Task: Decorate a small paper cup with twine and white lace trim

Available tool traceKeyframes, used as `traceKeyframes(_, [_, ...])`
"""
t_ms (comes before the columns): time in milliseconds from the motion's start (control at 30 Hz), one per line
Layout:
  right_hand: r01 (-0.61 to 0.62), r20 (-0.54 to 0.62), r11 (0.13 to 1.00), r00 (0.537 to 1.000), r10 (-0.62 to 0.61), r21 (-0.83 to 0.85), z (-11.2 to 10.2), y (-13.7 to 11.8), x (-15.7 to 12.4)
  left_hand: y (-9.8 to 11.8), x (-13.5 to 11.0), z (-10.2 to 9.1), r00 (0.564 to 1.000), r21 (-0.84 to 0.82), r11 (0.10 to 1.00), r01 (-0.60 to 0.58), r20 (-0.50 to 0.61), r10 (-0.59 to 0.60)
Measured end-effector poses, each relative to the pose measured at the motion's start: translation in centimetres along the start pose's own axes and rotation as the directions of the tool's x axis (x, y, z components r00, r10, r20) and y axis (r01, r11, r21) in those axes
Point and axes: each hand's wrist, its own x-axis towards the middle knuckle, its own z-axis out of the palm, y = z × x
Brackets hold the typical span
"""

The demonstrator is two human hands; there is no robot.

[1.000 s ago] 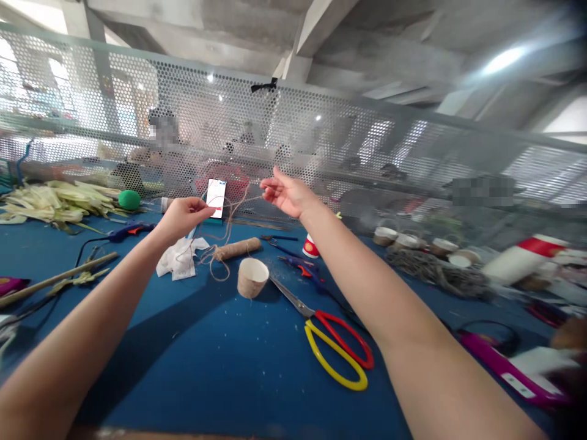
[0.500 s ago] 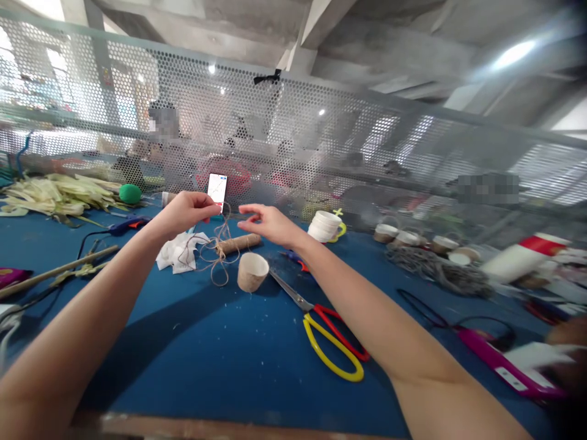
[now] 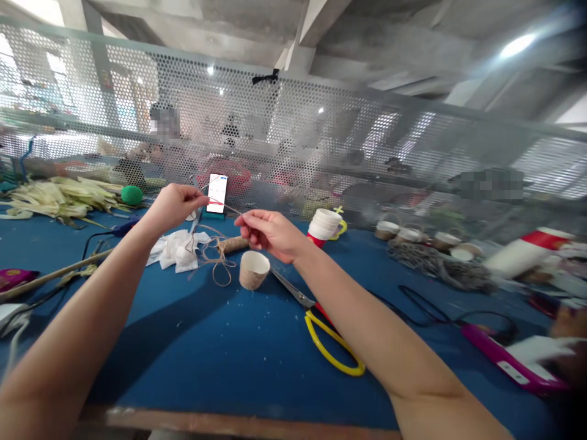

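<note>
The twine (image 3: 232, 210) runs in air between my left hand (image 3: 177, 201) and right hand (image 3: 270, 232), both pinching it, so the step seems straightening a length, next calling for even tension, though its free end is unclear and my right arm (image 3: 362, 318) hides part of the scissors (image 3: 302, 299).

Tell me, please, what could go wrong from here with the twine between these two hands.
Loose loops beside the twine roll might tangle if the twine strand between the left hand and right hand is pulled. The small beige cup stands near the right hand, which could knock it over. The right forearm partly hides the scissors and might nudge them.
</note>
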Motion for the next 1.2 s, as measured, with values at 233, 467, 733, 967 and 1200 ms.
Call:
traceKeyframes(233, [-0.061, 0.157, 0.991, 0.984, 0.08, -0.121, 0.9, 1.2, -3.8, -0.5, 0.2, -0.3, 0.999, 0.11, 0.993, 0.042, -0.034, -0.038])
traceKeyframes(467, [0.031, -0.026, 0.767, 0.998, -0.061, -0.641, 1.8, 2.5, -4.0, 0.2, -0.3, -2.4, 0.946, 0.182, 0.983, 0.028, 0.314, -0.085])
traceKeyframes(733, [0.321, 0.285, 0.221, 0.942, -0.178, -0.921, 5.3, 6.7, -1.6, 0.6, -0.8, -3.5, 0.997, 0.298, 0.952, 0.065, 0.016, -0.073])
traceKeyframes(967, [0.318, 0.322, -0.075, 0.945, -0.056, -0.945, 8.6, 9.8, 0.7, 1.1, -0.4, -2.5, 0.994, 0.323, 0.944, 0.063, 0.067, -0.089])
traceKeyframes(1200, [0.405, 0.327, 0.6, 0.914, -0.24, -0.69, 6.0, 5.2, -0.2, -2.0, 0.4, -1.2, 0.991, 0.414, 0.909, 0.047, 0.095, -0.094])
